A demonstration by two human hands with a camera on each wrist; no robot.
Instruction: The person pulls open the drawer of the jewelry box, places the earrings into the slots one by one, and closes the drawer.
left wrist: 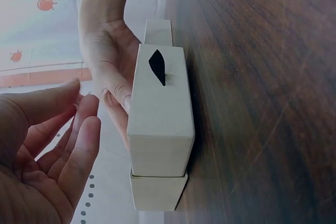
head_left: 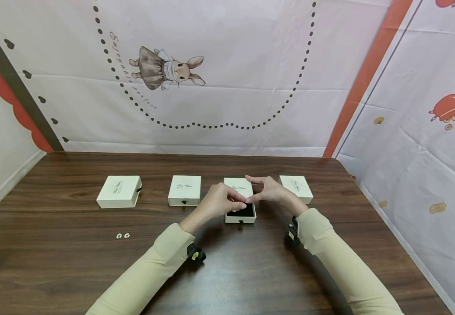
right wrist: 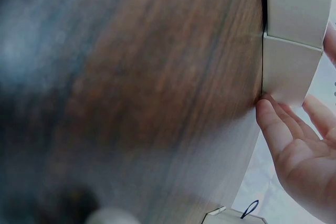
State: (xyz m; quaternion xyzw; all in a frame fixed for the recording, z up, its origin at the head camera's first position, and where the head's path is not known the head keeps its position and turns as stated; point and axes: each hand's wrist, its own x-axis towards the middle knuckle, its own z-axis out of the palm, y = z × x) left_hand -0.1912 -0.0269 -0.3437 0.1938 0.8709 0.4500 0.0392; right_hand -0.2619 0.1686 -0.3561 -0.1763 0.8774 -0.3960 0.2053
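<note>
My left hand (head_left: 222, 199) is over the pulled-out black-lined tray (head_left: 247, 211) of a small white gift box (head_left: 238, 184). In the left wrist view, its thumb and index finger pinch a tiny earring (left wrist: 87, 94), mostly hidden, with a thin pin showing. My right hand (head_left: 270, 190) grips the right side of this box, fingers at the far corner and thumb near the tray's inner edge. In the right wrist view, fingertips (right wrist: 265, 109) touch the box's end low by the table. A black pull tab (left wrist: 157, 67) sticks out of the tray's front.
Two small flower-shaped earrings (head_left: 122, 236) lie on the brown wooden table (head_left: 73, 262) at left. Closed white boxes stand along the back: one far left (head_left: 119, 191), one left of centre (head_left: 184, 190), one at right (head_left: 296, 188). A printed cloth (head_left: 243, 105) hangs behind.
</note>
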